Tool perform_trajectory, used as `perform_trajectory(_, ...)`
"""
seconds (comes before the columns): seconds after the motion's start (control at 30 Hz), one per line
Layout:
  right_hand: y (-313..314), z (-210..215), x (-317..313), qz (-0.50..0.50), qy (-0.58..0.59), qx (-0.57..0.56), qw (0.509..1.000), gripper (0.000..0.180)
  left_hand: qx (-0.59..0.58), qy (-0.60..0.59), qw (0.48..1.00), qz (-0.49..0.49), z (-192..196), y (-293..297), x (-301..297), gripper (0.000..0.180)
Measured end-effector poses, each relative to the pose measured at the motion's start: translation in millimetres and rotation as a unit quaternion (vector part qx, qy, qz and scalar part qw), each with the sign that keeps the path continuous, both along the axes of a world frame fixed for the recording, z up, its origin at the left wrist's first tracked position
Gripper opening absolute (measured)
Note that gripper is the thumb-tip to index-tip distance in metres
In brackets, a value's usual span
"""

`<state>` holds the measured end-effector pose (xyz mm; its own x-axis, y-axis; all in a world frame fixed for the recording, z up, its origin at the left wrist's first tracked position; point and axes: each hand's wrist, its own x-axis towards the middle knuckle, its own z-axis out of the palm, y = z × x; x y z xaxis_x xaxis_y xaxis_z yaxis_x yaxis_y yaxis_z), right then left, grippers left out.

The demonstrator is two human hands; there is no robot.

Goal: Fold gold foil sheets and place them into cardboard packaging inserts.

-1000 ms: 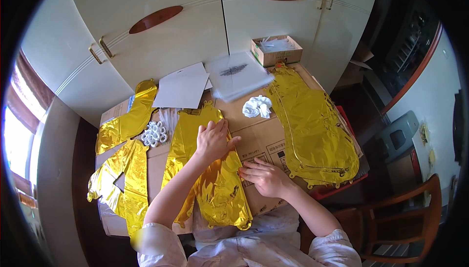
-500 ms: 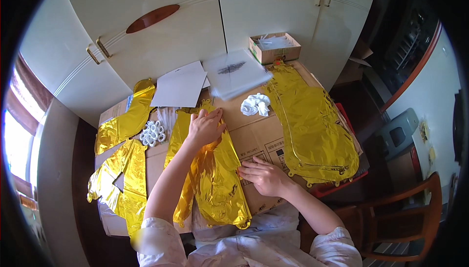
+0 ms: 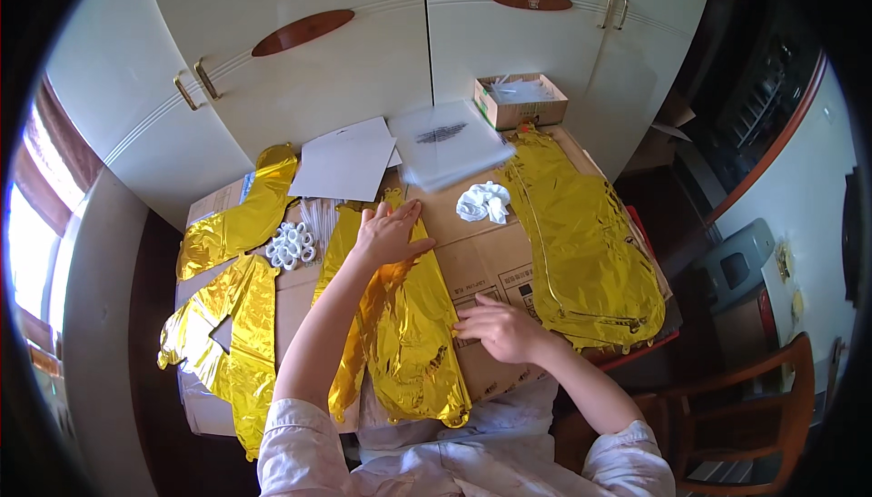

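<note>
A flat gold foil balloon (image 3: 409, 333) lies down the middle of a cardboard-covered table (image 3: 495, 261). My left hand (image 3: 389, 233) presses flat on the balloon's far end, fingers spread. My right hand (image 3: 498, 329) rests palm down at the balloon's right edge, partly on the cardboard. Neither hand grips anything.
More gold foil balloons lie at the right (image 3: 581, 243), far left (image 3: 238, 220) and near left (image 3: 232, 342). A heap of white plastic rings (image 3: 291, 244), a crumpled white wad (image 3: 483, 202), white sheets (image 3: 350, 161), a clear plastic sleeve (image 3: 450, 143) and a small cardboard box (image 3: 520, 100) sit farther back. A wooden chair (image 3: 754, 406) stands at right.
My left hand has slid farther away along the gold balloon toward its far end. My right hand stays in about the same place at the balloon's right edge.
</note>
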<state>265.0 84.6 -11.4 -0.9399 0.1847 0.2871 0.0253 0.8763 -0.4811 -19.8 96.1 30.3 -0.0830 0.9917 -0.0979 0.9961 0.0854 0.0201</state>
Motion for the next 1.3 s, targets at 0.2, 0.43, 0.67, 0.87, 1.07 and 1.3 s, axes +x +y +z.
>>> perform_trajectory(0.2, 49, 11, -58, -0.072, 0.038, 0.077, 0.994, 0.036, 0.015, 0.019, 1.000, 0.002, -6, -2, -2, 0.086)
perform_trajectory(0.43, 70, 8, -72, -0.013, -0.026, 0.187, 0.982, 0.038, 0.022, 0.010, 1.000, 0.001, -7, -1, -2, 0.074)
perform_trajectory(0.67, 49, 11, -42, 0.042, -0.032, 0.207, 0.977, 0.039, 0.024, 0.008, 1.000, 0.003, -13, -1, -6, 0.070)
perform_trajectory(0.87, 25, 9, -19, 0.052, -0.013, 0.181, 0.982, 0.040, 0.018, 0.011, 1.000, 0.003, -9, 0, -5, 0.068)
perform_trajectory(1.07, 8, 11, -4, 0.046, 0.002, 0.162, 0.986, 0.039, 0.034, 0.019, 0.999, -0.001, -11, 0, -3, 0.068)
perform_trajectory(1.3, -6, 5, 2, 0.017, 0.037, 0.106, 0.993, 0.036, 0.186, -0.057, 0.981, 0.020, -31, -21, -13, 0.073)
